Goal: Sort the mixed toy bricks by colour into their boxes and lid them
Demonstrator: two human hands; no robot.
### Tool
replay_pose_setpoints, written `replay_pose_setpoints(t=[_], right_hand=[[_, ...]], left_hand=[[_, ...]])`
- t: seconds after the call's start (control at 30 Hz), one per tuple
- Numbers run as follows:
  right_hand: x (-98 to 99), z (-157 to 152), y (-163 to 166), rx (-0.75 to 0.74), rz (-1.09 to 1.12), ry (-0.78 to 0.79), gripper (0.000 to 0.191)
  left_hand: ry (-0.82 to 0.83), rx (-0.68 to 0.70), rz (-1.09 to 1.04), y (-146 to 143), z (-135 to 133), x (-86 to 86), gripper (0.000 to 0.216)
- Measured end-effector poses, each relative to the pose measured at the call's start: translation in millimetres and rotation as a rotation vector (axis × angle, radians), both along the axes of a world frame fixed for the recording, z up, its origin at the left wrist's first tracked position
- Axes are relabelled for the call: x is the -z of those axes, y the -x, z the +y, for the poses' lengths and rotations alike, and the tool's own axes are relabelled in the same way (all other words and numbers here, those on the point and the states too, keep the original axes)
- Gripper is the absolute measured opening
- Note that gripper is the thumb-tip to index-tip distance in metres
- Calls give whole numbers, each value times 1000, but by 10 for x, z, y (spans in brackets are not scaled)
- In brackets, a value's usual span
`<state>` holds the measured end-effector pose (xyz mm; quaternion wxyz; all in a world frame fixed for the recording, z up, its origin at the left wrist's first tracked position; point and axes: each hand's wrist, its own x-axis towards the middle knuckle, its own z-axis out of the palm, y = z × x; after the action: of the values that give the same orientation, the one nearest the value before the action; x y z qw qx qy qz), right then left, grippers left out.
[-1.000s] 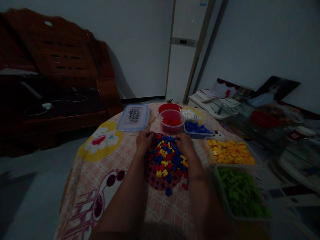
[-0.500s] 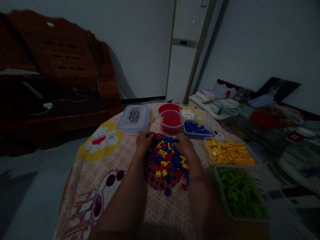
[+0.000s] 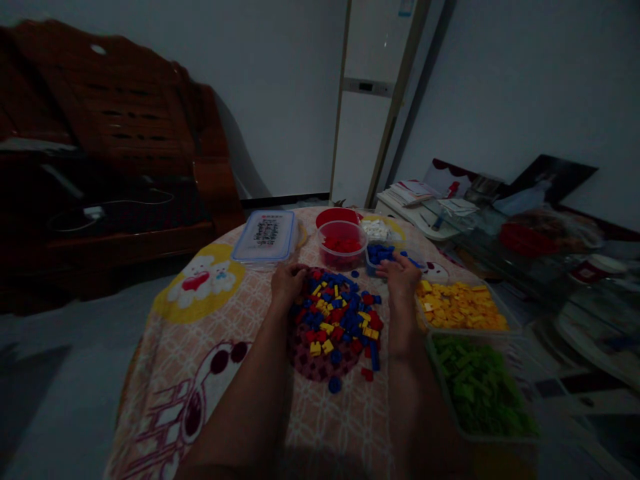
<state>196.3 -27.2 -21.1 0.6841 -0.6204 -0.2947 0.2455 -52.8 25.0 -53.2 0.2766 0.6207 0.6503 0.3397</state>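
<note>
Closest to us, the bench (image 3: 345, 427) wears a pale, patterned cloth, and at our right stands a clear box of green bricks (image 3: 500, 439). A round blue brick (image 3: 335, 385) lies just short of a dark red round patch (image 3: 307, 363), with a small red brick (image 3: 367, 375) and a long blue brick (image 3: 375, 357) near its right edge. Over most of that patch spreads a mixed pile (image 3: 337, 310) of red, yellow and blue bricks. To the right of it, past our forearm, sits a box of yellow bricks (image 3: 467, 331).

Our left hand (image 3: 287, 283) rests at the pile's far left edge, its grip curled; we cannot tell whether it has hold of a brick. Our right hand (image 3: 403, 279) is at the box of blue bricks (image 3: 371, 267), its grip partly open over the near side, and we cannot tell whether a brick is between the fingers.

Farther off we see the clear round tub of red bricks (image 3: 343, 258), a lidded box (image 3: 264, 237) to its left, white pieces (image 3: 375, 231) to its right and a round red thing (image 3: 333, 215) behind. Beyond the bench stand a wooden seat (image 3: 130, 120) and a tall white unit (image 3: 364, 133).
</note>
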Motion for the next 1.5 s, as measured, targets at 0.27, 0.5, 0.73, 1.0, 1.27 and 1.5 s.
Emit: replay_pose_setpoints(t=[0.27,0.5,0.73,1.0,1.27,1.5], right_hand=[[-58,-38,46,-56,64,-57,33],[-168,-159,252,-330,-474,325,17],[-170,-204,397,-359,-1035,601,28],[-88,-173,389,-459,-1093,617,19],[-192,-210,244,-436,-611,355,14],[-139,-126,74,-242,-68,26,26]], left_hand=[[25,-8,15,-14,-18,-32,28],[13,-2,3,-7,13,20,27],[11,6,-35,-4,38,66,28],[-10,18,13,5,6,18,28],[18,7,-12,-9,-3,6,29],[23,3,9,-12,-8,-20,29]])
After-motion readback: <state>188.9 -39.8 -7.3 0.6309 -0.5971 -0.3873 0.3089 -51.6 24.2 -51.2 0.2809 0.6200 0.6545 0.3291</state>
